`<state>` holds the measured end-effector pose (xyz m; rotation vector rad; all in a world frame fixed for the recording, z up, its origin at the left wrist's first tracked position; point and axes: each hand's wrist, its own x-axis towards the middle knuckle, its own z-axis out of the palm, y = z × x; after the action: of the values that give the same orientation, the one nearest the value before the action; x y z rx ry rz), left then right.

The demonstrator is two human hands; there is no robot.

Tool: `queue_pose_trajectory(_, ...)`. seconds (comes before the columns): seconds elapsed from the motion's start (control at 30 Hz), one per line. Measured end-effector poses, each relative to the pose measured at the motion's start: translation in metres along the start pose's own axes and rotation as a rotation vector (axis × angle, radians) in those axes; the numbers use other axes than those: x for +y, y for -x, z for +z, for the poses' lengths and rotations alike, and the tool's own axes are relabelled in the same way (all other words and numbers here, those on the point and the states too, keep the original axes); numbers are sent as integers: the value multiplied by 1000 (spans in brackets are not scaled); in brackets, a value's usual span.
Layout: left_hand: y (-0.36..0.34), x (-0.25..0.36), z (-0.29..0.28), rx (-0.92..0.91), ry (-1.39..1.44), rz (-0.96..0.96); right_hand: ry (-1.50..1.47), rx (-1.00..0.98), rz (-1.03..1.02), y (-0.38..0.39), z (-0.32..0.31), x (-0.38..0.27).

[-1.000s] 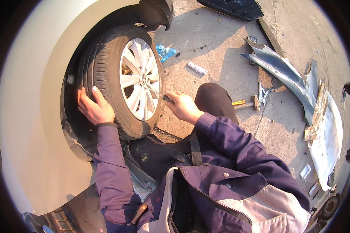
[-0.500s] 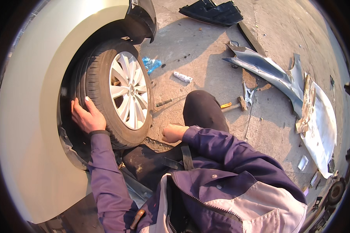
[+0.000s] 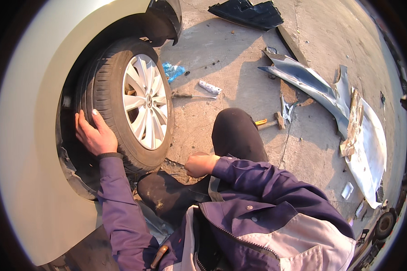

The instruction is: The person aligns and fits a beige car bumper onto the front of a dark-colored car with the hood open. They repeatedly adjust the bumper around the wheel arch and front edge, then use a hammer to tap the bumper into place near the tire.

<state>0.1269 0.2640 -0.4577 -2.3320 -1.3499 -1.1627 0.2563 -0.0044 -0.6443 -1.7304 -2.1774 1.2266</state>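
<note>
Against the tread of a car tire (image 3: 105, 90) rests my left hand (image 3: 97, 137), its fingers stretched out and the thumb apart. The tire is mounted on a silver multi-spoke wheel rim (image 3: 142, 122) under the pale car's wheel arch. My right hand (image 3: 201, 165) is closed in a fist low between my knees, just right of the tire's bottom. A thin dark piece shows beside that fist, but what the fingers hold is hidden. Past the rim on the concrete lies a screwdriver (image 3: 192, 95), its shaft toward the right.
A white patterned roll (image 3: 210, 87) and crumpled blue plastic (image 3: 173, 71) lie beyond the screwdriver. Right of my knee is a hammer (image 3: 279, 121). Farther right lie a grey fender panel (image 3: 309, 83) and a whitish panel (image 3: 371, 144). A black plastic part (image 3: 246, 16) sits at the far side.
The screwdriver has shifted farther away along the ground and turned. My right fist has moved slightly down and left. My left hand stays against the tire; the view has shifted slightly.
</note>
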Motion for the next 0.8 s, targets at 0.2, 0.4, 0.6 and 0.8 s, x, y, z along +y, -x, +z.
queue_pose_trajectory(0.2, 0, -1, 0, -2, 8, 2, -39, 32, -19, -4, 1, 0)
queue_pose_trajectory(0.4, -1, 1, -2, -7, 16, -10, -27, 26, -37, -4, 0, -3)
queue_pose_trajectory(0.6, 0, 2, -3, -14, 52, 1, -90, 37, -49, -4, 2, -3)
queue_pose_trajectory(0.8, 1, 4, -1, -10, 40, -13, -123, 138, -131, -2, 2, -6)
